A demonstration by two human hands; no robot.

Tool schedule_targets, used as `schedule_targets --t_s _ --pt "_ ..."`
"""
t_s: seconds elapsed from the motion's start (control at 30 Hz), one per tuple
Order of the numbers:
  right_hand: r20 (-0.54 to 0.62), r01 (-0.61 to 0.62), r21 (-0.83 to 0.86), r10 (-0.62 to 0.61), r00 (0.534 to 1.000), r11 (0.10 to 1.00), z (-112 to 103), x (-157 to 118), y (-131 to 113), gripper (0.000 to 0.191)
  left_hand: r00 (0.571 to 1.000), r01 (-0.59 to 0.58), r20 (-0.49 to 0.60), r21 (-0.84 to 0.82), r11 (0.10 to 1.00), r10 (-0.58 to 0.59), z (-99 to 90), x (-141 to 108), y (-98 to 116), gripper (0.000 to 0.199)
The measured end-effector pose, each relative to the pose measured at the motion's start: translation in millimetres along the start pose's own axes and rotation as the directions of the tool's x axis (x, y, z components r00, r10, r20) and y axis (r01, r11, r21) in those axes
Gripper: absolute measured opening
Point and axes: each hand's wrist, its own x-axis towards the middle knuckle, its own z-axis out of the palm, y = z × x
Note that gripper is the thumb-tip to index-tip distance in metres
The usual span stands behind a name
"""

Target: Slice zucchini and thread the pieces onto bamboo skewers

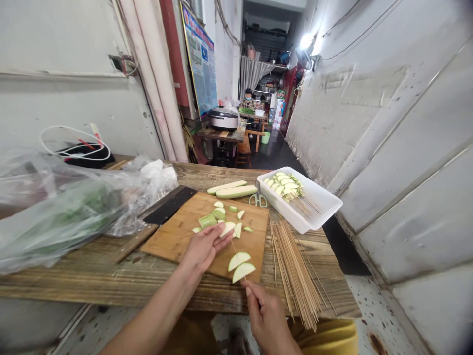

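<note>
My left hand (203,246) is over the cutting board (177,227), its fingers closed on a pale zucchini slice (227,229). My right hand (268,310), below at the table's front edge, pinches the lower end of a bamboo skewer (234,246). Two half-moon zucchini slices (241,271) are threaded on that skewer, and its upper end reaches the slice in my left hand; whether it has pierced it I cannot tell. Behind my left fingers lie several loose zucchini pieces (207,220). Two long halved zucchinis (236,192) rest beyond the board.
A white tray (325,202) of threaded skewers stands back right. In front lies a bundle of bamboo skewers (297,276). Scissors (257,199) sit by the board. A cleaver (168,207) and plastic bags (74,207) occupy the left. A person (248,101) sits far back.
</note>
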Motion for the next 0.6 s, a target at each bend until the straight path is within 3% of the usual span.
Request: schedule_targets --t_s 0.6 --pt "0.026 0.023 0.03 -0.024 0.999 0.999 -2.2 5.1 -2.7 0.032 0.999 0.015 0.029 -0.005 1.0 -0.015 -0.2 -4.2 -2.8 0.013"
